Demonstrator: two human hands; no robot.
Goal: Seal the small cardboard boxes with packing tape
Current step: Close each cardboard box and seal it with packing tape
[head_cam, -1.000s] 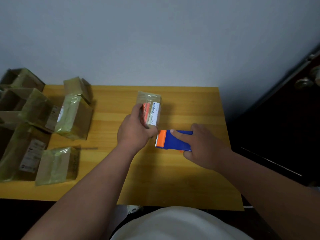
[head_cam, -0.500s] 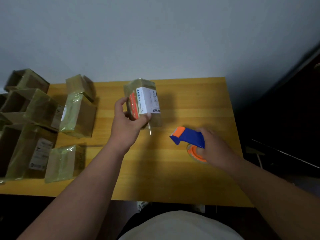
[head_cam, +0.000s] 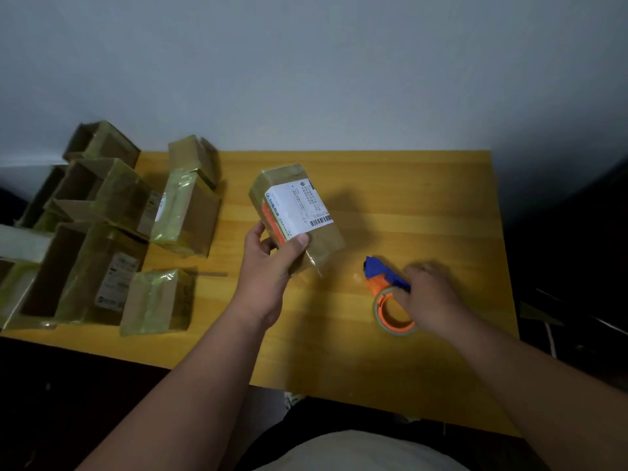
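Pale grey wall (head_cam: 306, 69) fills the upper half of the head view; a dark door or cabinet (head_cam: 577, 232) stands at the right edge. Yellow wooden table (head_cam: 424, 185) is pushed against the wall, grain running left to right.

Cluster of cardboard boxes (head_cam: 102, 232) crowds the table's left end, several wrapped in glossy tape, some with open tops, a few lying on their sides, touching or overlapping one another. One of them, a small taped box (head_cam: 156, 302), sits at the near edge of the group, close to the table's front edge. A thin dark strip (head_cam: 212, 274) lies flat on the wood just right of it.

Left hand (head_cam: 268, 266) grips a labelled box (head_cam: 295, 212) near mid-table, raised off the surface and tilted, thumb across the near face, fingers behind. White shipping label with barcode faces up; an orange band runs along its edge. A loose tail of clear tape (head_cam: 314, 266) hangs from the lower corner.

Right hand (head_cam: 431, 297) holds a tape dispenser (head_cam: 390, 294), well apart from the held box, fingers curled round its blue handle. Orange-cored roll rests on or just above the table; blue nose points up-left.
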